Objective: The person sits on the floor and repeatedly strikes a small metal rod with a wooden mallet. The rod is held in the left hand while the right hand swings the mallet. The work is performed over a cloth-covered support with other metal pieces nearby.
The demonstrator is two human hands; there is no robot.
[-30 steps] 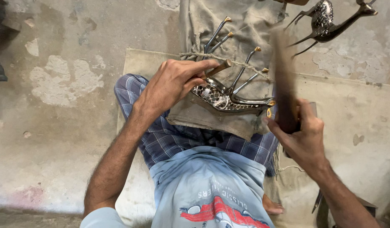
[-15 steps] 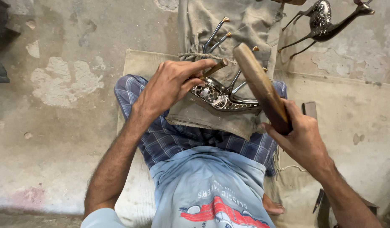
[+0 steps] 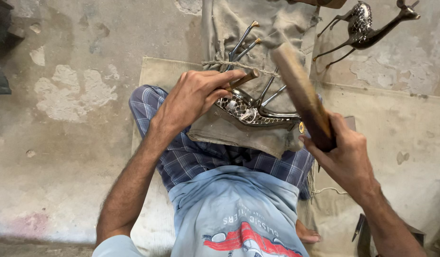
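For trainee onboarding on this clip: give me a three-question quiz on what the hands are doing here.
1. True or false: the left hand holds a thin punch against the metal deer figure.
2. What does the right hand grip? A) wooden mallet B) pliers C) brush
3. The figure lies on its ____, legs pointing away from the person.

Key: 1 true; 2 A; 3 side.

Metal deer figure on lap cloth, second deer figure behind right
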